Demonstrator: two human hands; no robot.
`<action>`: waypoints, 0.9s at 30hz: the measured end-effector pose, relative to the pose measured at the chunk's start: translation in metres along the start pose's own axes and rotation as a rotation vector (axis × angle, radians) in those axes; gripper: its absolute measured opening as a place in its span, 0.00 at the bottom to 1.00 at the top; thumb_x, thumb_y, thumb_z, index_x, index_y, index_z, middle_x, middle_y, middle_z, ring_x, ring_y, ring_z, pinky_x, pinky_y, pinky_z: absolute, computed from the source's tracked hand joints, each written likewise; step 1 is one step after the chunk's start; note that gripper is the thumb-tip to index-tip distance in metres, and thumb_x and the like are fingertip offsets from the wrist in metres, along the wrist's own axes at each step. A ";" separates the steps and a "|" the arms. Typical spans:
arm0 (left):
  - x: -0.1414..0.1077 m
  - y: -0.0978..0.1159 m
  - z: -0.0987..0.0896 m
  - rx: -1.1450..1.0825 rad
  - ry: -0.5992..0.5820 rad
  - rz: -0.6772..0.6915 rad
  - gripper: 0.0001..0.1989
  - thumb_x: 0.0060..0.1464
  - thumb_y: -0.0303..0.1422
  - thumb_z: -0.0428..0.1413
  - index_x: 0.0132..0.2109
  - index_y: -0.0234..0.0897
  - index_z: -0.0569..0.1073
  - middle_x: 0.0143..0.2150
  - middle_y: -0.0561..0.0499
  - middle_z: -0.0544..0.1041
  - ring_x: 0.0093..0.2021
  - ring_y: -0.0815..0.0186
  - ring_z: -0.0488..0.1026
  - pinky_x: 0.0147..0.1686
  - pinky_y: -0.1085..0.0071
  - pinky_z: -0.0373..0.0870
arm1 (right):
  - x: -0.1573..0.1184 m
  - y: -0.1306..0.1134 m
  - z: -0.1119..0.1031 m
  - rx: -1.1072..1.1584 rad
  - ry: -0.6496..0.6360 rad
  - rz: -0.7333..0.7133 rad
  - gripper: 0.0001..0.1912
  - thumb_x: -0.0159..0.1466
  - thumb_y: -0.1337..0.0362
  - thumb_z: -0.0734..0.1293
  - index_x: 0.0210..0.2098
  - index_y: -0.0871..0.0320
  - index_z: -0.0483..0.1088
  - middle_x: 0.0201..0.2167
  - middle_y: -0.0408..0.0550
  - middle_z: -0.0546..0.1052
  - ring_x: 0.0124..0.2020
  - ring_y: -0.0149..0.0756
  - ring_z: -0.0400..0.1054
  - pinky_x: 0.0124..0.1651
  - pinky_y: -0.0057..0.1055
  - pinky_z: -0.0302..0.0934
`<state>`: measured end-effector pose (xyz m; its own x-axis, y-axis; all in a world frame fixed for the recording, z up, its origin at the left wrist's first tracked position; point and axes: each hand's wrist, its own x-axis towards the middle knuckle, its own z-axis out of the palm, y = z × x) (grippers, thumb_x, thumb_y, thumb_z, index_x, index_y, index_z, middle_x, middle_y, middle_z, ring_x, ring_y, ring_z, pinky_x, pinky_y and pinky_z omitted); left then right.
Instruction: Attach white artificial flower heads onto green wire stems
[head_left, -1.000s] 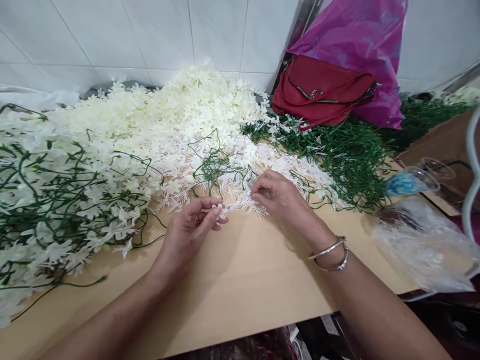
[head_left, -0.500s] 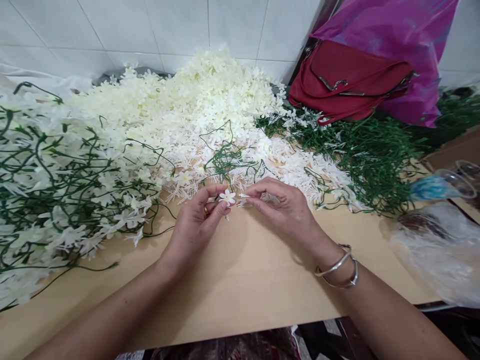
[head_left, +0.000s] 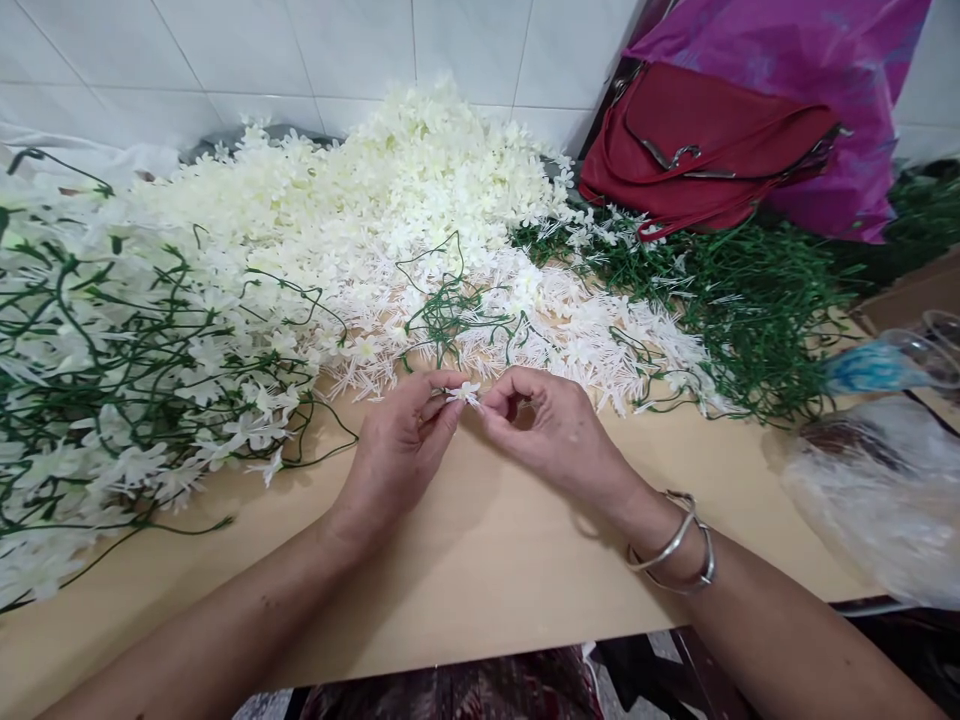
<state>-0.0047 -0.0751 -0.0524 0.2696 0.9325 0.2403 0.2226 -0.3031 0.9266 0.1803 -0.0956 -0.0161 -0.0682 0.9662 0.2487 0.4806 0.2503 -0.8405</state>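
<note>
Between finger and thumb, my left hand pinches a small white flower near the middle of the view. My right hand is closed at the fingertips right beside that flower; whatever it pinches is too small to make out. Beyond both hands lie white stamen pieces and a tangle of green stems. A tall heap of cream petals rises behind them. White flowers on green stems are piled on the left.
Green stems lie in a heap at the right, below a red handbag and a purple bag. A clear plastic bag and clear cups are at the right of the wooden table.
The flower in my left hand has turned from facing the camera to a side view. My right fingertips have come in closer, against the flower. The view has shifted slightly.
</note>
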 end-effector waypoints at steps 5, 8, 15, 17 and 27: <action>0.000 0.005 0.000 0.189 -0.017 0.146 0.12 0.66 0.30 0.57 0.54 0.41 0.79 0.48 0.47 0.84 0.46 0.62 0.83 0.48 0.67 0.79 | -0.001 0.002 0.005 0.146 0.001 0.154 0.05 0.57 0.69 0.69 0.25 0.57 0.71 0.22 0.39 0.73 0.24 0.28 0.63 0.28 0.27 0.58; -0.001 0.007 0.001 0.126 -0.040 0.083 0.13 0.67 0.30 0.57 0.55 0.41 0.80 0.50 0.47 0.86 0.48 0.61 0.83 0.50 0.65 0.78 | 0.000 0.003 0.008 0.225 0.013 0.196 0.04 0.56 0.68 0.69 0.24 0.57 0.70 0.22 0.39 0.72 0.24 0.27 0.62 0.27 0.27 0.57; 0.002 0.012 0.003 -0.282 0.051 -0.135 0.10 0.60 0.35 0.66 0.47 0.40 0.86 0.46 0.49 0.88 0.47 0.61 0.84 0.52 0.69 0.78 | 0.003 -0.002 0.014 0.349 0.063 0.283 0.07 0.56 0.62 0.70 0.24 0.57 0.69 0.22 0.39 0.72 0.24 0.27 0.62 0.27 0.26 0.57; 0.003 0.014 0.004 -0.292 0.077 -0.154 0.09 0.59 0.35 0.67 0.45 0.41 0.87 0.44 0.49 0.88 0.46 0.61 0.84 0.51 0.69 0.79 | 0.005 -0.004 0.016 0.378 0.070 0.292 0.08 0.56 0.61 0.70 0.25 0.57 0.69 0.22 0.40 0.72 0.24 0.28 0.62 0.28 0.27 0.57; 0.008 0.021 0.003 -0.466 0.105 -0.238 0.11 0.54 0.37 0.71 0.41 0.37 0.83 0.38 0.50 0.87 0.40 0.66 0.83 0.45 0.72 0.79 | 0.000 0.000 0.022 0.336 0.163 0.218 0.10 0.59 0.62 0.71 0.25 0.56 0.68 0.23 0.39 0.71 0.24 0.28 0.63 0.28 0.27 0.59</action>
<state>0.0045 -0.0749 -0.0318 0.1622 0.9867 0.0137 -0.1805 0.0160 0.9834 0.1607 -0.0943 -0.0269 0.1550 0.9830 0.0981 0.1555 0.0738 -0.9851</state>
